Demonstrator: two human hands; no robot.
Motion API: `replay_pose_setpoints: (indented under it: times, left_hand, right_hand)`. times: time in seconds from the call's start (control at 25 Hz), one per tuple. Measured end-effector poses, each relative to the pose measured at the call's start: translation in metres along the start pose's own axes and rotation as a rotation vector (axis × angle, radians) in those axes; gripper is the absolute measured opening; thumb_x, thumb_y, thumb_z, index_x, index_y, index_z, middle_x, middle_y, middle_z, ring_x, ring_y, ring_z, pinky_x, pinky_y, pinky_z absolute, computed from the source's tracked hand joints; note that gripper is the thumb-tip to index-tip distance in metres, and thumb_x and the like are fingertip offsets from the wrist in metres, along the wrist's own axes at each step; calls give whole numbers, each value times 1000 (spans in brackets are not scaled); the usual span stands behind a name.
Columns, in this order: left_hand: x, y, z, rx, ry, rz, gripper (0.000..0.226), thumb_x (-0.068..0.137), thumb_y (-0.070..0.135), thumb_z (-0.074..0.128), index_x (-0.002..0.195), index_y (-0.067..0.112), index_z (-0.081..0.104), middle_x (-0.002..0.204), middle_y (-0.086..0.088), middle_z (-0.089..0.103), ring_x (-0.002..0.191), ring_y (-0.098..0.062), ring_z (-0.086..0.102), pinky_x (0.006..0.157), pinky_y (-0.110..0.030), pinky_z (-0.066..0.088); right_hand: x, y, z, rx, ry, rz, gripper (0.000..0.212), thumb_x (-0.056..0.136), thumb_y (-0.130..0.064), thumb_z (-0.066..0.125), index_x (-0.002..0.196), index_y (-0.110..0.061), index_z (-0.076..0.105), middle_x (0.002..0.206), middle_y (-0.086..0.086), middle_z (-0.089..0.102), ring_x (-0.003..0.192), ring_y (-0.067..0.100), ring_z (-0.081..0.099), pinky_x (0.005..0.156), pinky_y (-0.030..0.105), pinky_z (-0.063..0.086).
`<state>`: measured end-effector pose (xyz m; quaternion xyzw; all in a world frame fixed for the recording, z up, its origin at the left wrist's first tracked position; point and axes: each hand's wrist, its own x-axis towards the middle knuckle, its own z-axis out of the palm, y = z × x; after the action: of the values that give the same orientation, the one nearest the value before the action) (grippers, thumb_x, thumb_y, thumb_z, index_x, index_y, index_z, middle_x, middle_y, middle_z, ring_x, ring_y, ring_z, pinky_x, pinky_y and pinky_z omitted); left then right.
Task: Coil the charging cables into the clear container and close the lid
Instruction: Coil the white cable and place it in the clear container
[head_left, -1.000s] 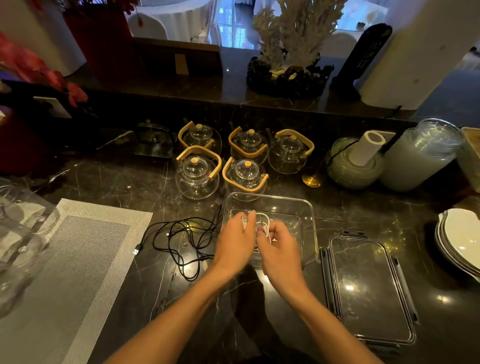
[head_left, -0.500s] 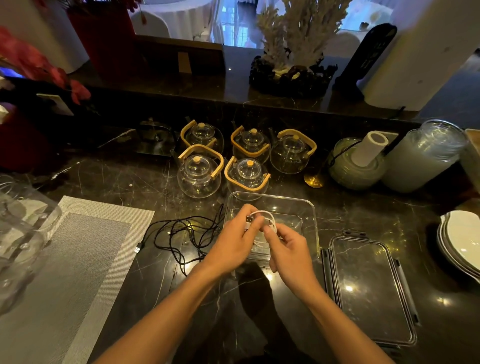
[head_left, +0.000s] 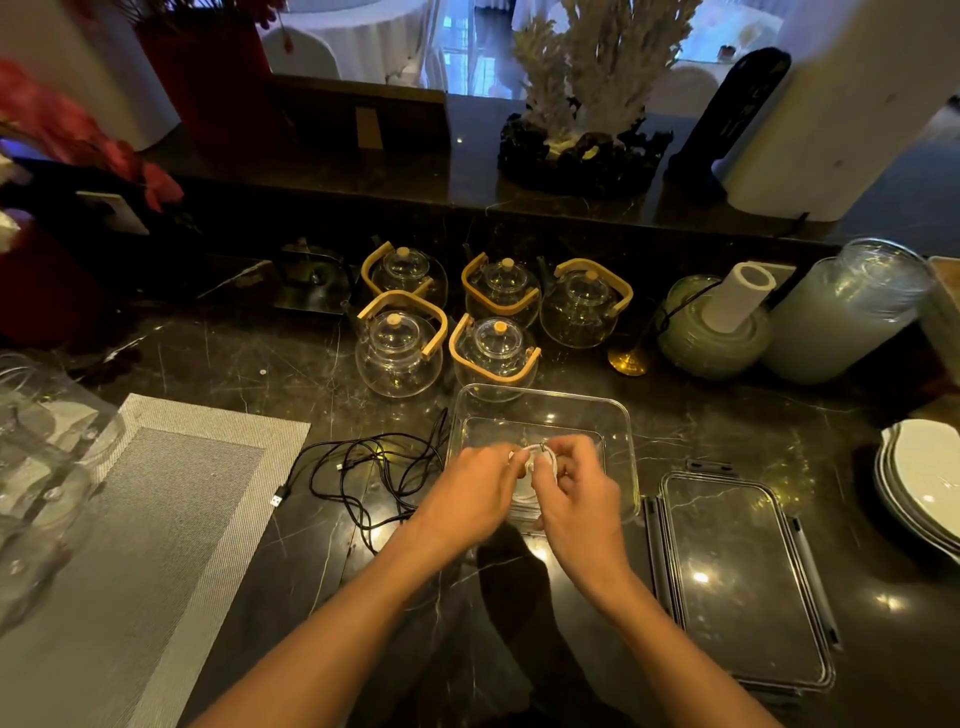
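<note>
Dark marble tabletop (head_left: 727, 431). Both hands pinch a small white cable (head_left: 540, 453) coil: left hand (head_left: 480, 493), right hand (head_left: 579, 488), held over the clear container (head_left: 621, 441) for dropping in. Black cable (head_left: 374, 473) lies tangled just left; lid (head_left: 743, 582) waits open-side right.

Both forearms bare, reaching forward and converging just above the near edge of the clear container (head_left: 621, 431). Left hand (head_left: 470, 496) knuckles up, fingers curled inward, pinching the white cable (head_left: 540, 451) from the left. Right hand (head_left: 579, 486) opposite, almost touching the left, thumb and forefinger curled, pinching the same coil from the right.
</note>
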<state>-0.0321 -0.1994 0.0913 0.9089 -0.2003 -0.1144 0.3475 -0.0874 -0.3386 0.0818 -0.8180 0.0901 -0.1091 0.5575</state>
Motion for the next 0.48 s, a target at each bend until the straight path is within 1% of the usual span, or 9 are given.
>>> replay_pose_setpoints:
  times: [0.04, 0.08, 0.12, 0.16, 0.24, 0.32, 0.36, 0.44, 0.48]
  left_hand:
    - [-1, 0, 1, 2, -2, -4, 39, 107, 42, 37, 98, 19, 66, 78, 2, 69, 68, -10, 65, 59, -26, 49]
    - [-1, 1, 2, 12, 1, -9, 37, 107, 41, 37, 96, 19, 65, 77, 2, 69, 67, -10, 64, 56, -22, 45]
    - [-2, 2, 3, 25, 4, -10, 35, 108, 41, 37, 94, 20, 62, 77, 2, 68, 66, -10, 64, 55, -20, 43]
    - [-2, 3, 4, 42, 2, -10, 33, 108, 40, 36, 94, 21, 59, 77, 1, 67, 67, -12, 64, 56, -21, 44]
    - [-4, 4, 7, 85, -13, -17, 30, 108, 37, 36, 103, 18, 58, 81, -2, 67, 69, -19, 64, 61, -31, 50]
    - [-4, 4, 9, 121, 4, -33, 30, 109, 35, 36, 108, 14, 57, 82, -5, 68, 70, -23, 65, 63, -38, 53]
    - [-4, 5, 11, 136, 23, -39, 29, 109, 34, 36, 108, 13, 57, 82, -6, 68, 70, -24, 66, 62, -38, 53]
    - [-3, 7, 14, 153, 45, -38, 26, 109, 30, 39, 108, 13, 58, 79, -2, 67, 67, -19, 66, 57, -31, 50]
    - [-2, 8, 14, 131, 43, -40, 24, 108, 29, 40, 109, 13, 58, 77, 1, 65, 65, -14, 64, 54, -26, 47]
  right_hand:
    - [-1, 3, -1, -87, 9, -61, 8, 103, -27, 57, 109, -31, 58, 66, -7, 61, 49, 10, 54, 42, 28, 44]
    - [-1, 4, -1, -181, 27, -113, 11, 103, -27, 57, 114, -29, 61, 66, -13, 58, 52, 4, 52, 48, 20, 39]
    - [-1, 5, -2, -271, 55, -155, 16, 103, -26, 58, 118, -26, 63, 75, -18, 58, 58, 0, 52, 54, 15, 38]
    - [-1, 5, -3, -345, 86, -193, 19, 102, -25, 60, 120, -23, 65, 89, -18, 59, 67, -3, 53, 60, 14, 39]
    - [2, 4, -1, -407, 128, -238, 19, 99, -21, 64, 118, -21, 68, 106, -11, 56, 82, 0, 55, 66, 14, 43]
    - [6, 2, 3, -355, 147, -226, 17, 98, -17, 66, 114, -21, 68, 107, -10, 54, 91, 2, 54, 72, 15, 45]
    - [7, 0, 5, -311, 149, -206, 15, 99, -16, 64, 113, -20, 67, 105, -11, 55, 93, 2, 55, 74, 16, 45]
    - [8, -2, 9, -284, 142, -184, 13, 101, -15, 59, 113, -21, 62, 96, -13, 58, 90, 1, 57, 72, 14, 42]
    - [8, -3, 10, -321, 133, -198, 13, 102, -16, 57, 113, -22, 59, 90, -13, 58, 83, 2, 57, 68, 12, 40]
